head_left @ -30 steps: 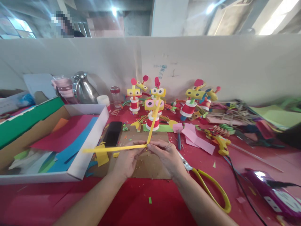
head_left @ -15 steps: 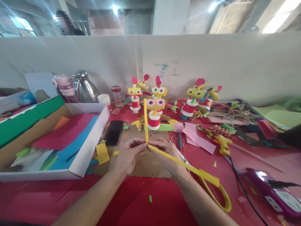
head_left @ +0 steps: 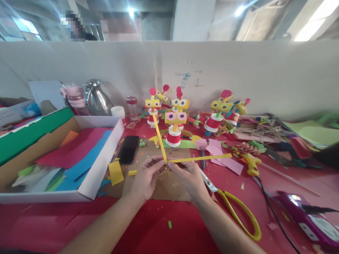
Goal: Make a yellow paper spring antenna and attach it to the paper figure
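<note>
Between my two hands are yellow paper strips [head_left: 202,158] that meet at a folded corner; one arm of the strip points up and slightly left, the other runs out to the right. My left hand [head_left: 147,175] pinches the corner between thumb and fingers. Closed on the same corner from the other side is my right hand [head_left: 188,176]. Both hover over a brown cardboard sheet [head_left: 161,188]. Just behind them stands a paper-cup figure [head_left: 173,135] with pink-rimmed eyes and coiled paper arms. Yellow-handled scissors [head_left: 230,206] lie beside my right forearm.
On the left sits a white box [head_left: 104,148] of coloured paper, with a black phone [head_left: 128,149] beside it. Pink paper pieces [head_left: 225,158], a yellow glue gun [head_left: 251,161] and a purple device [head_left: 308,215] lie right. More cup figures [head_left: 214,121] line the wall.
The upright arm of the strip has tilted left. The other arm has swung up from across my right forearm to point nearly level to the right. My hands stay almost in place.
</note>
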A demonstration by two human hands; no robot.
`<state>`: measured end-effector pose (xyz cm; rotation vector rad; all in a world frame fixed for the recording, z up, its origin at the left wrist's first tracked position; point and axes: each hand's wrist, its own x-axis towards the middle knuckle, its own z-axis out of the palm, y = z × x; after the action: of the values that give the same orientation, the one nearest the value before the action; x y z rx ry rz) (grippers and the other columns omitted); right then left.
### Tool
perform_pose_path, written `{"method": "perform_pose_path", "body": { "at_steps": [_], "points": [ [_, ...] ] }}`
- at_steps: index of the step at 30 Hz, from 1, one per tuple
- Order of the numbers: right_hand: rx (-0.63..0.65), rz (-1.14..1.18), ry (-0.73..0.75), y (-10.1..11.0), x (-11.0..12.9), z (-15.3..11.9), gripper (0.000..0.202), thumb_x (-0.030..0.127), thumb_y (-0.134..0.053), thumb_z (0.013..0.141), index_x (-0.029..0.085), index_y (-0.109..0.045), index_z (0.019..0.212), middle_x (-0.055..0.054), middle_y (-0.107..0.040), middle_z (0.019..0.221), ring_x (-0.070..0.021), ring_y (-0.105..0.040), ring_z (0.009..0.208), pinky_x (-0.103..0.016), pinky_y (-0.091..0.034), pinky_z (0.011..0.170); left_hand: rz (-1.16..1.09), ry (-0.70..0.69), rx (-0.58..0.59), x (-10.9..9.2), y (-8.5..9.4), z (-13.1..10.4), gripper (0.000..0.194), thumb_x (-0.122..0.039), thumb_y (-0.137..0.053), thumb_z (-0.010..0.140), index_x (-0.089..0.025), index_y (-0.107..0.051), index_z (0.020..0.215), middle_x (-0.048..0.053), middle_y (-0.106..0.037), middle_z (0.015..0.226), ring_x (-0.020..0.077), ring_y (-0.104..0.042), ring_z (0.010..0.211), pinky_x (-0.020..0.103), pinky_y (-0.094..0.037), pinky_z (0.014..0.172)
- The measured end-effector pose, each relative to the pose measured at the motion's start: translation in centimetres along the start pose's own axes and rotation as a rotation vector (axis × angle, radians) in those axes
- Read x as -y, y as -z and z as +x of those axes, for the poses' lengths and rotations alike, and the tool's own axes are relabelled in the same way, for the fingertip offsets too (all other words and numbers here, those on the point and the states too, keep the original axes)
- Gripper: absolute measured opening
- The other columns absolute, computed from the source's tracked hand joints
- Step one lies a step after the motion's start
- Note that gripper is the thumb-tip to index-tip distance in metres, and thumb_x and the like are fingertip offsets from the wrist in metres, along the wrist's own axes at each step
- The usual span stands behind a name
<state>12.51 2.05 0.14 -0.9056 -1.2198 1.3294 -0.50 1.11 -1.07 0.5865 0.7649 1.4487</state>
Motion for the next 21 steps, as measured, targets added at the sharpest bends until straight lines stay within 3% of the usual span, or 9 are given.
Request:
{"method": "perform_pose_path", "body": {
  "at_steps": [6,11,17,21],
  "points": [
    [0.036,-0.038,-0.039,0.24,0.31,0.08,0.015,0.022,-0.067,0.071,0.02,-0.076,0.082,-0.002,-0.075,0.08,-0.0213,-0.068,0.082,-0.033,-0.051,0.079,0.139,0.044,0.065,-0.72,-0.14,-0.2,0.014,-0.019,-0.074,0.066,-0.014,-0.072,0.079,0.004,-0.071,0.078,0.0107,-0.062,0.073,0.022,-0.048,0.072],
    [0.001,-0.064,-0.097,0.54,0.09,0.19,0.015,0.025,-0.068,0.07,0.018,-0.076,0.081,-0.003,-0.074,0.077,-0.0201,-0.067,0.079,-0.031,-0.051,0.074,0.207,0.041,0.014,-0.84,-0.29,-0.32,0.014,-0.019,-0.076,0.064,-0.015,-0.072,0.076,0.003,-0.07,0.078,0.0112,-0.062,0.074,0.023,-0.047,0.074],
    [0.026,-0.206,-0.024,0.77,0.03,0.07,0.016,0.028,-0.063,0.076,0.016,-0.073,0.08,-0.003,-0.071,0.074,-0.0165,-0.062,0.072,-0.027,-0.047,0.066,0.174,0.058,0.034,-0.87,-0.13,-0.28,0.017,-0.016,-0.077,0.062,-0.014,-0.071,0.077,0.002,-0.069,0.076,0.0114,-0.062,0.074,0.024,-0.048,0.074],
    [0.011,-0.217,0.049,0.42,0.21,-0.12,0.016,0.028,-0.063,0.076,0.017,-0.071,0.083,-0.004,-0.07,0.078,-0.017,-0.062,0.073,-0.028,-0.048,0.068,0.112,-0.009,0.024,-0.41,-0.29,-0.38,0.012,-0.016,-0.075,0.064,-0.015,-0.069,0.074,0.001,-0.069,0.074,0.0122,-0.063,0.074,0.028,-0.048,0.08]
  ]
}}
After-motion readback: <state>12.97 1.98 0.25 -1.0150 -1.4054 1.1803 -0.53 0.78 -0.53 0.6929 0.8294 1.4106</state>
